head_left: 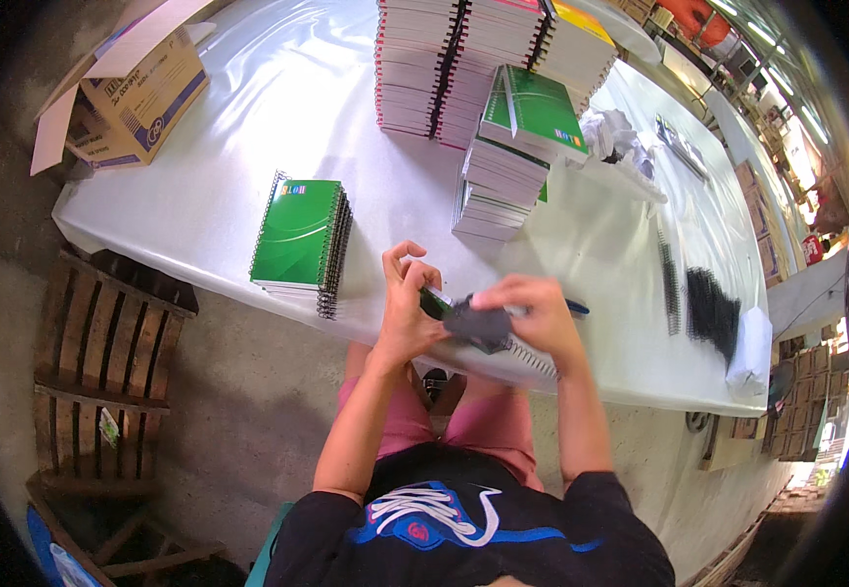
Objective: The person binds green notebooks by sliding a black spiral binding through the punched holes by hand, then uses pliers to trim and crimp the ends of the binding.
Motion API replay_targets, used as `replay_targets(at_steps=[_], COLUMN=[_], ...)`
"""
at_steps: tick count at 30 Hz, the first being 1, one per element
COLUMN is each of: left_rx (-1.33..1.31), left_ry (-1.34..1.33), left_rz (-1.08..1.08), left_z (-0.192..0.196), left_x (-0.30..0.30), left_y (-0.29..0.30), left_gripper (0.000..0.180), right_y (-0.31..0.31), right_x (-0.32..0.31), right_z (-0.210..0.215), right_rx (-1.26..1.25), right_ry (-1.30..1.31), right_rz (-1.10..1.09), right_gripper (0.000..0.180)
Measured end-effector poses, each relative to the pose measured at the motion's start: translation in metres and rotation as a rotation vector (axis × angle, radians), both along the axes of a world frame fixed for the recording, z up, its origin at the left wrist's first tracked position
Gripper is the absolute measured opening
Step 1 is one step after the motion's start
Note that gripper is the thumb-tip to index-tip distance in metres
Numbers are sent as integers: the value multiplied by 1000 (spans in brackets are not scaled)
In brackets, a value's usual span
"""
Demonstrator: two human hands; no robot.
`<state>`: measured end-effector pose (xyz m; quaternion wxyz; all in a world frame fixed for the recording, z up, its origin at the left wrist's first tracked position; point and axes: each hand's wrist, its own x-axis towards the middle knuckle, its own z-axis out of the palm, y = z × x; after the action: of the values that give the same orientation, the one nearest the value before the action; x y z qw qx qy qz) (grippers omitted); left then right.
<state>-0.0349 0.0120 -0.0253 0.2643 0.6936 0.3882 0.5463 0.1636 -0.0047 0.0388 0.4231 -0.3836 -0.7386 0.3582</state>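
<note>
At the table's near edge, my left hand [411, 308] grips a small notebook with a green cover [432, 302], thumb and fingers bent around its side. My right hand [534, 311], smeared by motion, is closed at the notebook's other side. Between the hands is a dark grey, blurred thing [480, 327] that covers most of the notebook; its kind cannot be made out. A loose wire spiral [532, 359] sticks out below my right hand. Beside that hand lies a slim dark blue object [577, 307], partly hidden.
Left of my hands stands a stack of spiral-bound green notebooks [297, 233]. Ahead are unbound green-covered book blocks [504, 176] and tall stacks of spiral-bound books [414, 73]. Black spiral coils [712, 311] lie at right, crumpled white paper [620, 142] behind. An open carton [136, 103] sits far left.
</note>
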Motion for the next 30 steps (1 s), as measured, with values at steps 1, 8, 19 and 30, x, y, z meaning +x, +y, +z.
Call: replay_targets(at_steps=[1, 8, 19, 30], left_rx=[49, -52, -252, -326], left_ry=[8, -154, -158, -252], left_rz=[2, -83, -107, -49], left_z=[6, -1, -2, -6], left_x=[1, 3, 2, -10], left_y=[1, 9, 7, -11], left_gripper=[73, 90, 97, 37], right_y=[9, 17, 29, 14], right_x=[5, -11, -33, 95], right_z=[-9, -3, 15, -8], right_rx=[-68, -70, -70, -3], right_ry=[-77, -105, -71, -867], right_rz=[-87, -108, 29, -845], right_gripper=[34, 33, 31, 42])
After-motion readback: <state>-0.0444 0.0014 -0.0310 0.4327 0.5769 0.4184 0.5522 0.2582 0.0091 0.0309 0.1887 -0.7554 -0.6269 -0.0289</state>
